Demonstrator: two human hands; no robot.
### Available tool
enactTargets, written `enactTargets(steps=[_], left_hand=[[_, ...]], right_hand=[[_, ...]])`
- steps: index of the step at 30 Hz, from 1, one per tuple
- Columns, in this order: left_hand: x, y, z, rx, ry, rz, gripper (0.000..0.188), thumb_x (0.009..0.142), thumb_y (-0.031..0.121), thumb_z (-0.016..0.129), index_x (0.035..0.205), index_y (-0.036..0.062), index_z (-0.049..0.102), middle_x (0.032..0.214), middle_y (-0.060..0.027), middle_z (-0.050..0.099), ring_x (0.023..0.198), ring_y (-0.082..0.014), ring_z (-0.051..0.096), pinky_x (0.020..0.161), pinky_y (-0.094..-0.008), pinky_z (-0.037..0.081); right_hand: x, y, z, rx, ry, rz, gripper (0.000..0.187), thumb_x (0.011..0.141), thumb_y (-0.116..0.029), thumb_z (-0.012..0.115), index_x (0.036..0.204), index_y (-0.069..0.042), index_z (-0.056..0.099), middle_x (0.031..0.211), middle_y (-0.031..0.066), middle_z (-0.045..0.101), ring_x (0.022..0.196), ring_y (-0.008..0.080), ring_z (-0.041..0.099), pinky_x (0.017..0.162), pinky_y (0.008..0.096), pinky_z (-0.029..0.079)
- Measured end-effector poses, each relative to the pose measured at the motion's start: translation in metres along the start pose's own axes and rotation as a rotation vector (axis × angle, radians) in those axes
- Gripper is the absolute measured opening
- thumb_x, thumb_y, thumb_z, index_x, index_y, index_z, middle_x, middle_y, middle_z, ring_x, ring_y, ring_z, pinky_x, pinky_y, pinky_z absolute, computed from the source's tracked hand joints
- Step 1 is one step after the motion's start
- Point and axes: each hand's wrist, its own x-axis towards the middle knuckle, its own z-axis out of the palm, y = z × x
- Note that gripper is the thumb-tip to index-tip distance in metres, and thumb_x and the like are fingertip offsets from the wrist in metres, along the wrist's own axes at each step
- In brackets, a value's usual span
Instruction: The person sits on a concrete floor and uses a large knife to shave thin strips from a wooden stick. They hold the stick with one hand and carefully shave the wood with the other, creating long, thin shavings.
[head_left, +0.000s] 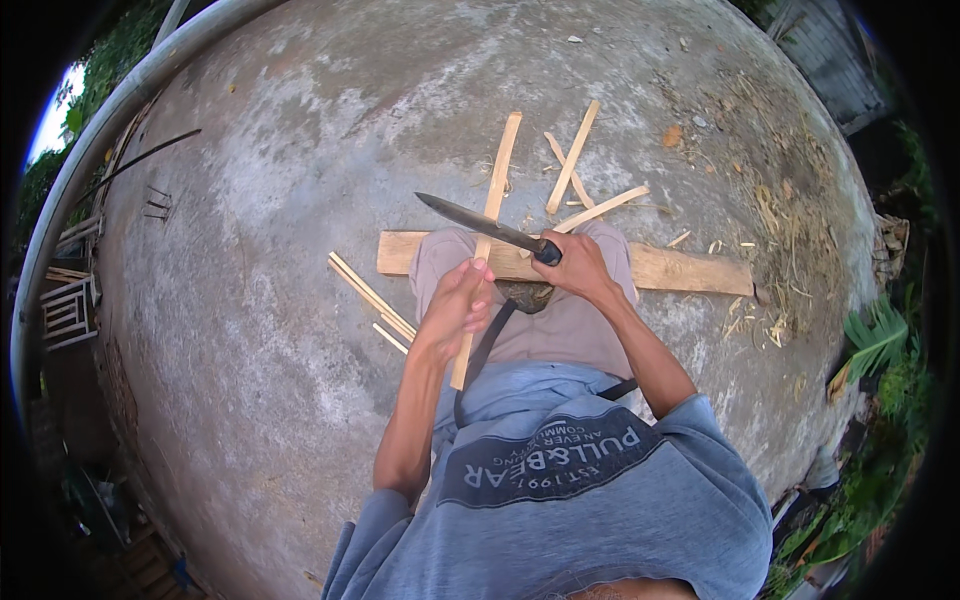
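Observation:
My left hand (462,305) is closed round a flat, pale wooden strip (501,165), which runs away from me past my knees, its near end sticking out below the hand. In my right hand (577,265) is a large knife (480,222) with a dark handle. Its long blade points to the far left and crosses over the strip just beyond my left hand; whether the edge touches the wood I cannot tell. A thick wooden plank (690,270) lies crosswise at my knees, partly hidden by my legs and hands.
Several loose strips (573,160) lie on the concrete floor (260,300) beyond my right knee. More thin sticks (370,295) rest to the left. Wood shavings (775,325) are scattered at the right. A curved pipe (120,100) rises along the far left, and plants (880,345) border the right.

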Motion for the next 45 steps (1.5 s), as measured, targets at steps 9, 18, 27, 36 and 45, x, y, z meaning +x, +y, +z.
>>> enactTargets(steps=[9,18,27,36,45], left_hand=[[-0.031,-0.017,-0.011,0.032,-0.097,-0.085,0.027,0.108,0.034,0.050,0.096,0.0096,0.052,0.059,0.0055,0.034,0.045,-0.0034,0.025,0.038,-0.0228,0.020],[-0.025,-0.018,0.000,0.110,-0.106,-0.119,0.027,0.108,0.033,0.053,0.095,0.0086,0.054,0.059,0.0061,0.036,0.046,-0.0024,0.027,0.040,-0.0201,0.023],[-0.018,-0.030,0.002,0.137,-0.104,-0.147,0.026,0.107,0.030,0.054,0.095,0.0069,0.055,0.061,0.0059,0.039,0.047,-0.0017,0.028,0.043,-0.0197,0.024],[-0.029,-0.025,-0.014,0.151,-0.171,-0.173,0.026,0.107,0.029,0.054,0.095,0.0063,0.057,0.060,0.0050,0.040,0.047,-0.0023,0.029,0.043,-0.0202,0.025],[0.006,-0.043,-0.008,0.772,0.155,0.143,0.029,0.106,0.026,0.054,0.109,0.0023,0.069,0.062,0.0001,0.048,0.055,-0.0088,0.043,0.052,-0.0279,0.035]], right_hand=[[0.027,0.028,-0.032,-0.079,0.092,0.117,0.034,0.078,-0.030,0.072,0.102,-0.005,0.073,0.081,0.0193,0.071,0.077,0.0369,0.070,0.072,0.0434,0.055],[0.037,0.064,-0.026,-0.019,0.224,0.299,0.029,0.080,-0.031,0.072,0.092,-0.005,0.070,0.079,0.0183,0.070,0.078,0.0357,0.070,0.073,0.0440,0.054],[0.027,0.085,-0.026,-0.123,0.255,0.378,0.022,0.082,-0.026,0.071,0.095,-0.008,0.071,0.082,0.0199,0.071,0.083,0.0381,0.070,0.073,0.0471,0.054],[0.031,0.167,-0.027,-0.177,0.563,0.400,0.026,0.082,-0.026,0.072,0.089,-0.001,0.066,0.077,0.0188,0.071,0.070,0.0348,0.070,0.067,0.0412,0.057],[-0.016,0.058,-0.033,-0.018,0.085,0.088,0.034,0.079,-0.027,0.073,0.100,-0.001,0.070,0.074,0.0196,0.070,0.070,0.0358,0.070,0.068,0.0455,0.056]])
